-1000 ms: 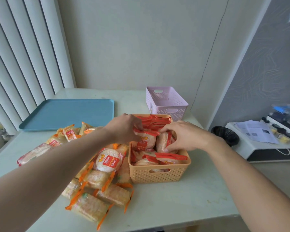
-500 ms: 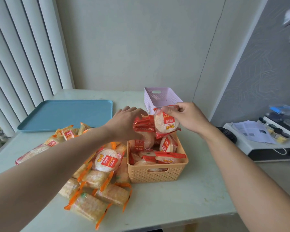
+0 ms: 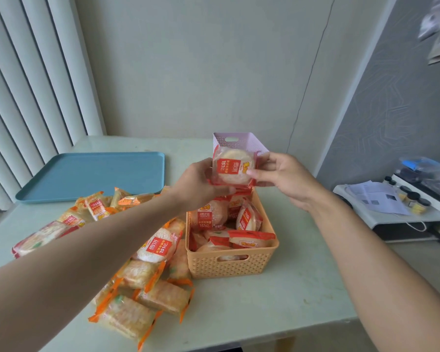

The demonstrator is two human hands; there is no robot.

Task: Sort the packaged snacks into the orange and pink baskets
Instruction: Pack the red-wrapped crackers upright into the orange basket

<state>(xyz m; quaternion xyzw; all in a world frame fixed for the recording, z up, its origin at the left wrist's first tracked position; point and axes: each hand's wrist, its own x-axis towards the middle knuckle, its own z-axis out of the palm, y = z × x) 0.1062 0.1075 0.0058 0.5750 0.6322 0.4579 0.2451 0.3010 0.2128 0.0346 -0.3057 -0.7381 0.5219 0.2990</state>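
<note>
Both hands hold one round red-labelled rice cracker packet (image 3: 233, 167) in the air, above the far end of the orange basket (image 3: 230, 264) and in front of the pink basket (image 3: 239, 141). My left hand (image 3: 197, 185) grips its left edge and my right hand (image 3: 283, 177) pinches its right edge. The orange basket holds several red packets (image 3: 249, 238). A heap of packaged snacks (image 3: 140, 275), both red round ones and orange-trimmed rectangular ones, lies on the table left of that basket. The pink basket's inside is hidden by the held packet.
A blue tray (image 3: 92, 174) lies at the table's (image 3: 277, 308) back left. Vertical blinds (image 3: 23, 85) hang at left. Right of the table a low white stand (image 3: 401, 212) carries papers and small jars. The table's front edge runs close below the snack heap.
My right hand lifted a red packet out of the orange basket and carried it up and back toward the pink basket. My left hand rose from the basket and took hold of the packet's left edge.
</note>
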